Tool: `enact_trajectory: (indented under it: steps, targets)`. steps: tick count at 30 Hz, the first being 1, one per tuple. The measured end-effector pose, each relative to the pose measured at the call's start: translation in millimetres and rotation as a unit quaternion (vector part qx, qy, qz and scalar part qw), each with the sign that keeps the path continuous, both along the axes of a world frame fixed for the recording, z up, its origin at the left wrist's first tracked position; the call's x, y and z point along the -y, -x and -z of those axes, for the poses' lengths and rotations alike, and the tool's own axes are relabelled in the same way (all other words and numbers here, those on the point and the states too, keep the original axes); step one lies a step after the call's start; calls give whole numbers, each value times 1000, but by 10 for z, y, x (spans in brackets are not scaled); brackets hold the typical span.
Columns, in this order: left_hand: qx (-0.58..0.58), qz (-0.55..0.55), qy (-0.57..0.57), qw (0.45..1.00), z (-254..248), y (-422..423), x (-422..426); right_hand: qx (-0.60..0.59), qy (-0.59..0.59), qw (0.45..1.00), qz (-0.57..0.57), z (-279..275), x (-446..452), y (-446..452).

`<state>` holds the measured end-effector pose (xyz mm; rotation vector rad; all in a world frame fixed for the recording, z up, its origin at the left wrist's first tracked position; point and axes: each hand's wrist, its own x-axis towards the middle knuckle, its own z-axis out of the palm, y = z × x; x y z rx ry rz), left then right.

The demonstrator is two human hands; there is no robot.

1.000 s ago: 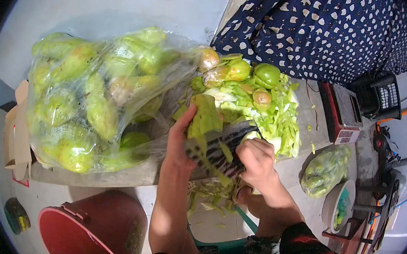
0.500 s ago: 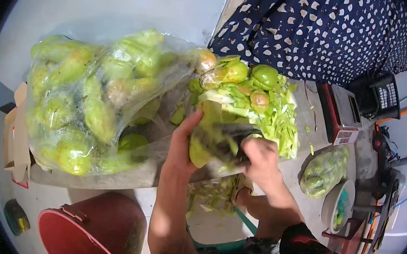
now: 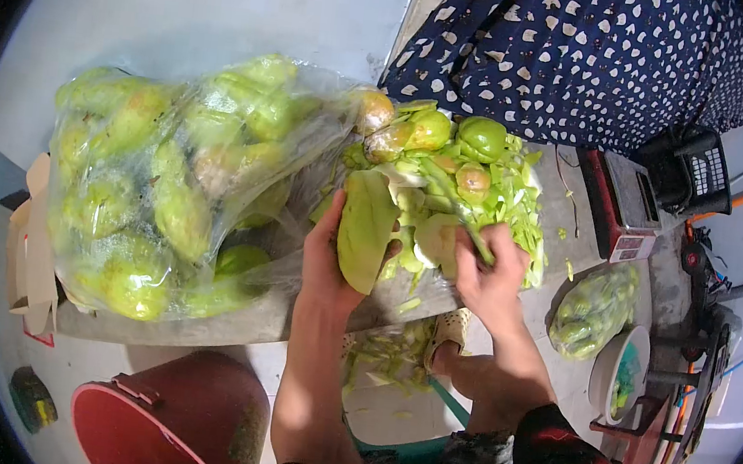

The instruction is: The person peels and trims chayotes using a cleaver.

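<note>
My left hand (image 3: pixel 333 260) is wrapped round a green mango (image 3: pixel 365 230), held upright, with pale peeled patches on its surface. To its right my right hand (image 3: pixel 491 269) is closed on a green-handled knife (image 3: pixel 478 240); its blade points up and left over the peelings, apart from the mango. Beyond both hands lies a pile of green peelings (image 3: pixel 517 201), with a whole green fruit (image 3: pixel 481 140) and some yellowish fruits (image 3: pixel 473 183) on it. A large clear plastic bag (image 3: pixel 161 185) full of green mangoes stands left of my left hand.
A red scale (image 3: pixel 620 207) and black basket (image 3: pixel 707 179) stand at the right. Below are a bag of green pieces (image 3: pixel 594 314) and a white bucket (image 3: pixel 609 380). A red bin (image 3: pixel 184 415) stands lower left. Dotted cloth (image 3: pixel 575 64) hangs at the back.
The dark blurred knife stroke beside the mango has ended; my right hand has moved right, away from it. The mango now stands more upright in my left hand.
</note>
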<state>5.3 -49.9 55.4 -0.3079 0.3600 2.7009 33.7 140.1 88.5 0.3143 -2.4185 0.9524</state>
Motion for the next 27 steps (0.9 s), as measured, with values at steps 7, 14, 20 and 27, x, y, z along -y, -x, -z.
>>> enact_trajectory:
  steps: [7, 14, 20, 27]
  targets:
    - [-21, -29, 9, 999, 10, -10, 35, 139, -40, 989, 41, 33, 25, 87]
    - [-47, 16, -39, 998, 103, -6, 29, -68, -143, 972, -175, -31, 178, -121]
    - [-37, 17, -16, 999, 40, -19, -6, -107, -190, 959, -182, -77, 242, -173]
    - [-21, -22, 86, 996, 9, -31, 89, 23, -182, 981, -55, 251, 119, 45]
